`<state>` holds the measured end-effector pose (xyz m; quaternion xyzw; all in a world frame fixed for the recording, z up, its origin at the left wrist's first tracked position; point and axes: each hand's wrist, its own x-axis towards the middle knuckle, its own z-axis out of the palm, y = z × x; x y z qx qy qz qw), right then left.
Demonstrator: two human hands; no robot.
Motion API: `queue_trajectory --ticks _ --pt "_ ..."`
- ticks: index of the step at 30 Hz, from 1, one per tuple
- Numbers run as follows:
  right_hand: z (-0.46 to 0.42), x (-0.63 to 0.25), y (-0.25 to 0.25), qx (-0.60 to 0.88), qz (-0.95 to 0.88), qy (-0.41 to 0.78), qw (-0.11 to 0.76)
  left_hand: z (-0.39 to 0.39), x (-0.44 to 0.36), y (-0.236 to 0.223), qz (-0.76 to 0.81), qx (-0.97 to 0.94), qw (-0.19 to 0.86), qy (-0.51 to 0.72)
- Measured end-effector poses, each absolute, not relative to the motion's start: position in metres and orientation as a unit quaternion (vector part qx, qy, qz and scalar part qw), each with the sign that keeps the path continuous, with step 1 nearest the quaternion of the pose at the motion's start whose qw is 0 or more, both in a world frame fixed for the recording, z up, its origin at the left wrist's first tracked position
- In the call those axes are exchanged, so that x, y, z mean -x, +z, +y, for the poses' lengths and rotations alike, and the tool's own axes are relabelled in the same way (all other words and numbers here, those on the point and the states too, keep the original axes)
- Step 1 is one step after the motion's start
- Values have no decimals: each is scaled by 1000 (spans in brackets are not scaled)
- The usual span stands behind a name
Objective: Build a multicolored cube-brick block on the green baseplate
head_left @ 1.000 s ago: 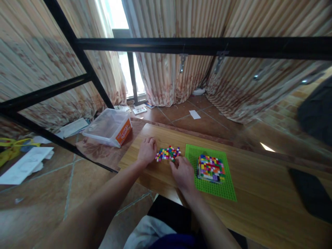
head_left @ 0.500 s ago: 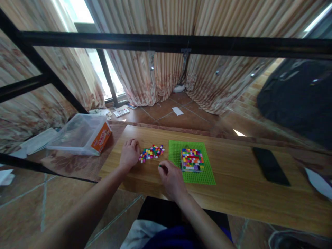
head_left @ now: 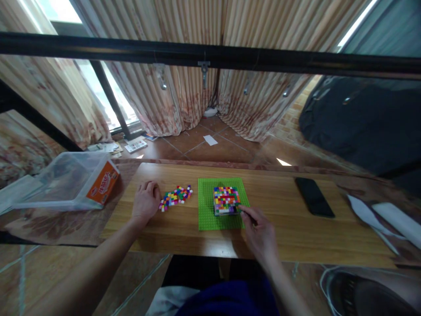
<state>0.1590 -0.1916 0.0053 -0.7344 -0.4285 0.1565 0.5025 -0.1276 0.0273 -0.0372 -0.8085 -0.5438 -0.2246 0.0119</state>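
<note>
A low block of many-coloured toy bricks (head_left: pixel 226 199) stands on a green studded baseplate (head_left: pixel 205 219). My right hand (head_left: pixel 261 232) is at the block's near right corner, thumb and forefinger pinched on a small green brick (head_left: pixel 240 206). Those fingertips reach the block's edge; whether the green brick touches it I cannot tell. Left of the baseplate lies a loose pile of small coloured bricks (head_left: pixel 174 197). Beside the pile's left end, my left hand (head_left: pixel 146 201) rests on the table with its fingers curled in. Its palm side is hidden.
The wooden table (head_left: pixel 279 237) carries a black phone (head_left: pixel 315 197) on the right. A clear plastic box (head_left: pixel 72 175) with an orange label sits beyond the table's left end. White paper-like items (head_left: pixel 371 215) lie at the right end. A black bar (head_left: pixel 184 55) crosses ahead.
My right hand has moved right from the space before the loose pile to the brick block, carrying the green brick. My left hand stays by the pile. The camera view has turned right.
</note>
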Motion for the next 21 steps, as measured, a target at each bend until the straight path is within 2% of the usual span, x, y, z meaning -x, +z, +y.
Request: queue_trajectory --ticks 21 --pt "-175 -169 -10 769 -373 143 499 28 127 -38 -545 808 22 -224"
